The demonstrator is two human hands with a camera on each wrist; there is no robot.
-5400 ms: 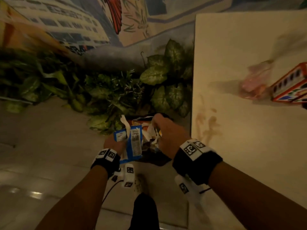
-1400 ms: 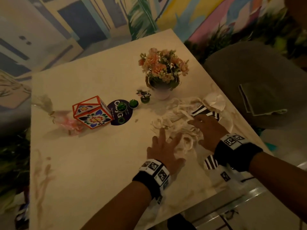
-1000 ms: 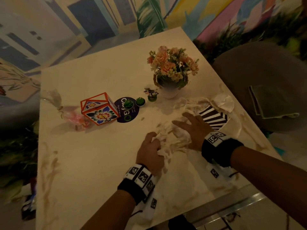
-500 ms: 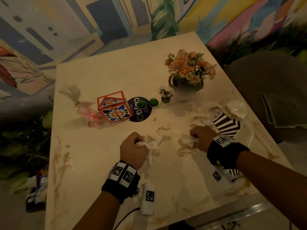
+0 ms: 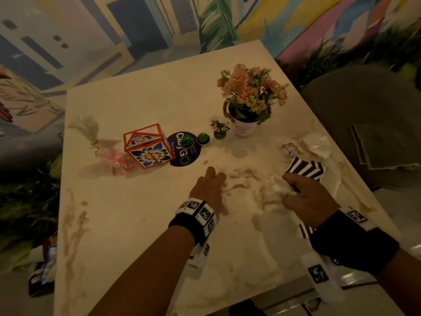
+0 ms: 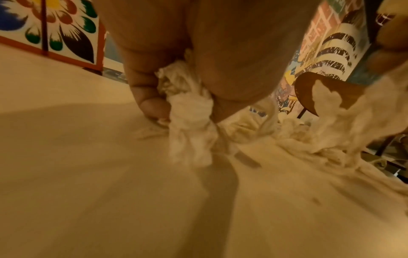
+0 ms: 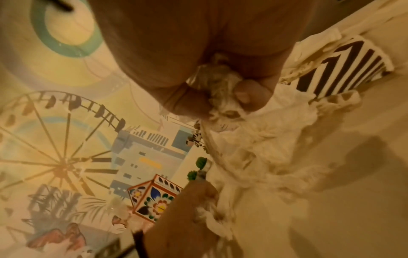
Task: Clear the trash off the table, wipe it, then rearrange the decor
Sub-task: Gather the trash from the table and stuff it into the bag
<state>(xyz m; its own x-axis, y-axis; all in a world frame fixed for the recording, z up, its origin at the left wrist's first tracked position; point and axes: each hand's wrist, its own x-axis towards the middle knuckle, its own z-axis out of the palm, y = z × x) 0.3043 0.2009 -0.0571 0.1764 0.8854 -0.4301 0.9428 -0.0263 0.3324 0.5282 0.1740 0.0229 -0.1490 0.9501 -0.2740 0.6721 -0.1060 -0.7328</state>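
Crumpled white tissues (image 5: 246,179) lie strewn over the pale table (image 5: 136,224) between my hands. My left hand (image 5: 216,179) grips a twisted wad of tissue (image 6: 189,122) between thumb and fingers, low on the tabletop. To its right my right hand (image 5: 290,187) clutches another tissue wad (image 7: 220,82) in a fist. Just beyond the right hand lies a black-and-white striped paper piece (image 5: 305,169). More balled tissue (image 5: 305,147) sits behind it.
Along the table's middle stand a flower pot (image 5: 245,130), a zebra figurine (image 5: 219,128), small cacti (image 5: 203,138), a purple round sign (image 5: 182,153), a floral box (image 5: 148,147) and a pink favour bag (image 5: 114,156). Brown smears (image 5: 73,224) mark the left side. A grey chair (image 5: 364,122) stands at the right.
My left hand has moved forward and right into the tissue pile, still gripping its wad. The right hand has gathered more tissue near the striped paper.
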